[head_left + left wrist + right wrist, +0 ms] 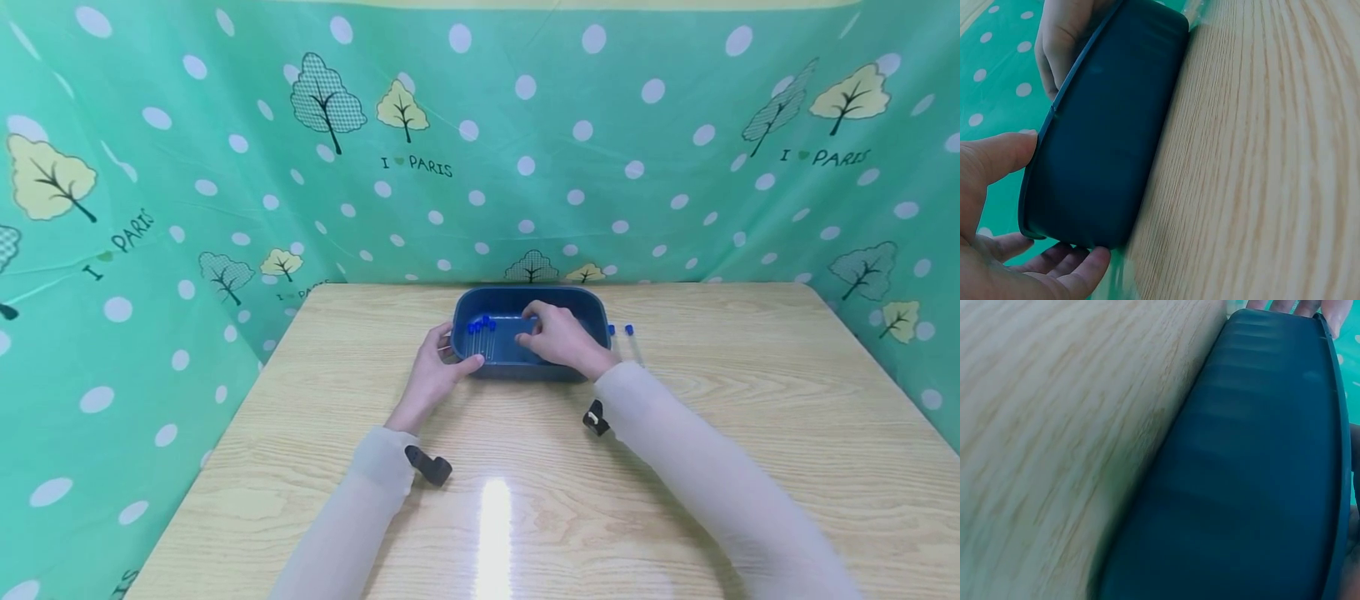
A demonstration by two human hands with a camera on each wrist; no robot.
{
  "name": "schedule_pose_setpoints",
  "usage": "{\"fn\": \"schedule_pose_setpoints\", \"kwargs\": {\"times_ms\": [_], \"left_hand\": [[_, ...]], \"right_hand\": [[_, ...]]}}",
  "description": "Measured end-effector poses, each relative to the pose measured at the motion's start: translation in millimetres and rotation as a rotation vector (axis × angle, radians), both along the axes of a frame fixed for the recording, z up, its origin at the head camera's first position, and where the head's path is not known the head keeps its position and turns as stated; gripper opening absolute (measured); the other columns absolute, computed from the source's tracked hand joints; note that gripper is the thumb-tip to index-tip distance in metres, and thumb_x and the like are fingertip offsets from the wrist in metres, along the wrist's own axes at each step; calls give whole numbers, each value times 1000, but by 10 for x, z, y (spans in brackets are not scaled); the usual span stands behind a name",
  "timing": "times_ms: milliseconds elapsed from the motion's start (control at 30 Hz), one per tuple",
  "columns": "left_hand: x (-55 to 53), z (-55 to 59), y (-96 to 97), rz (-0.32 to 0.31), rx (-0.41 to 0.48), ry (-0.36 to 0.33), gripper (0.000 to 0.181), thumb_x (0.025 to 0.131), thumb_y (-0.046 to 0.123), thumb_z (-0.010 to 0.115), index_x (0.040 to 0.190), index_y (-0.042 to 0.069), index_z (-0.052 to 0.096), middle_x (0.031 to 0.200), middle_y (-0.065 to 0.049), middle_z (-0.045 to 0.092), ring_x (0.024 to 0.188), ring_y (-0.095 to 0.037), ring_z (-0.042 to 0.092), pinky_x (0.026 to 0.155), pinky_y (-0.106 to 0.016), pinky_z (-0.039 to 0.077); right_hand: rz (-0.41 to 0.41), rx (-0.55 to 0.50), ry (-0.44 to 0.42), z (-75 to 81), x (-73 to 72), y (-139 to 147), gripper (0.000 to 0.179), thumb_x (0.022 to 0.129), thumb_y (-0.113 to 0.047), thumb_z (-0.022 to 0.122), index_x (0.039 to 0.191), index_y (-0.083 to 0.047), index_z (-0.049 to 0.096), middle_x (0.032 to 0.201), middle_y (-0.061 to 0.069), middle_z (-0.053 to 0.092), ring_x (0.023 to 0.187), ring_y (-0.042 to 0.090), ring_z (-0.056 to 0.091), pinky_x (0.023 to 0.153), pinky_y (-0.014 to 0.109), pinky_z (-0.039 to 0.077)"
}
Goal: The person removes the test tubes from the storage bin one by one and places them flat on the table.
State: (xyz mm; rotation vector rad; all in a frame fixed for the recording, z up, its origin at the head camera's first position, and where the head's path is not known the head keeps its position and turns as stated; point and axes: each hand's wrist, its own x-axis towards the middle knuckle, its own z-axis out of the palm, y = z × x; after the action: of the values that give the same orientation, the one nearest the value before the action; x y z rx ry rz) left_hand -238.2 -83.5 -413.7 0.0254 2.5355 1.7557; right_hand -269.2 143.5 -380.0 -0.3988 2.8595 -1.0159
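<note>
A dark blue plastic bin [525,372] sits near the back of the table. My left hand [438,367] grips its left end, thumb [1013,153] on the front rim and fingers [1088,269] round the end wall. Several thin clear tubes with blue caps [477,327] lie side by side in the bin's left part. Over the bin's right half is my right hand [562,337], fingers bent and the thumb apart from the forefinger; nothing shows between them. The right wrist view mostly shows the bin's front wall [1241,462], with only part of that hand at the edge.
Two more blue-capped tubes [631,333] lie on the table just right of the bin, partly hidden by the right forearm. A green dotted cloth [480,167] hangs behind and at the sides. Wood-grain tabletop [315,500] extends in front of the bin.
</note>
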Motion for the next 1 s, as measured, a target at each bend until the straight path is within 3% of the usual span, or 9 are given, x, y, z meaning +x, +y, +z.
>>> {"fn": "schedule_pose_setpoints", "kwargs": {"times_ms": [1000], "left_hand": [[0, -1, 5, 3, 4, 0, 78, 82, 26, 77, 145, 15, 33, 140, -14, 44, 127, -29, 44, 103, -45, 40]], "right_hand": [[6, -20, -98, -98, -196, -164, 49, 91, -23, 66, 133, -6, 46, 78, 7, 62, 58, 19, 63, 60, 33, 51]]}}
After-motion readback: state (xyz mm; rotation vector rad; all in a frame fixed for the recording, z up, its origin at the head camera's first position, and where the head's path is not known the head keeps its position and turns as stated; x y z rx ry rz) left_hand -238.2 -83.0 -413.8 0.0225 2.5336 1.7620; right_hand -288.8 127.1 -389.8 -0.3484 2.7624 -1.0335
